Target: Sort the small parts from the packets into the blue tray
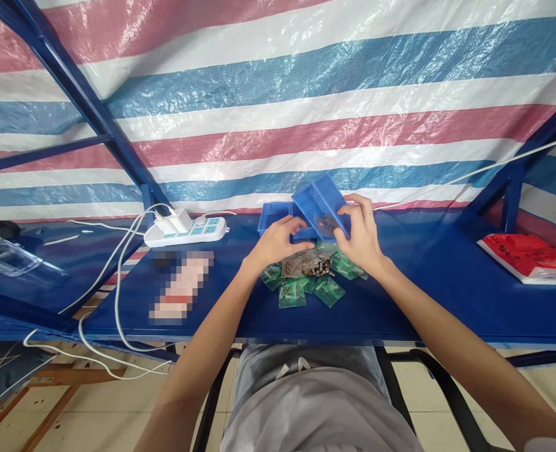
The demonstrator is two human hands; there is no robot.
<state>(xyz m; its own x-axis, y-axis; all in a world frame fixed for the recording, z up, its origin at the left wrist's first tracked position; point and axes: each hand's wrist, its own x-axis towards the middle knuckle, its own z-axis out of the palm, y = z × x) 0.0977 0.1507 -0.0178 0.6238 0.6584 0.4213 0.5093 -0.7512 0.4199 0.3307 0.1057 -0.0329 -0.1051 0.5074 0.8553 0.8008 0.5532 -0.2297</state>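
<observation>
My right hand (361, 233) grips a small blue plastic bin (320, 202) and holds it tipped over toward me, with a few dark small parts still inside. My left hand (278, 242) is closed on the lower left edge of that same tilted bin. Under the bin lies a pile of small green packets (291, 292) and small metal parts (319, 267) on the blue workbench (447, 282). A second blue bin (272, 216) stands upright behind my left hand.
A white power strip (186, 232) with plugged chargers and white cables (117, 276) sits at the left. A blurred pinkish object (181, 285) lies in front of it. A red and white bag (527, 257) rests at the right. A striped tarp hangs behind.
</observation>
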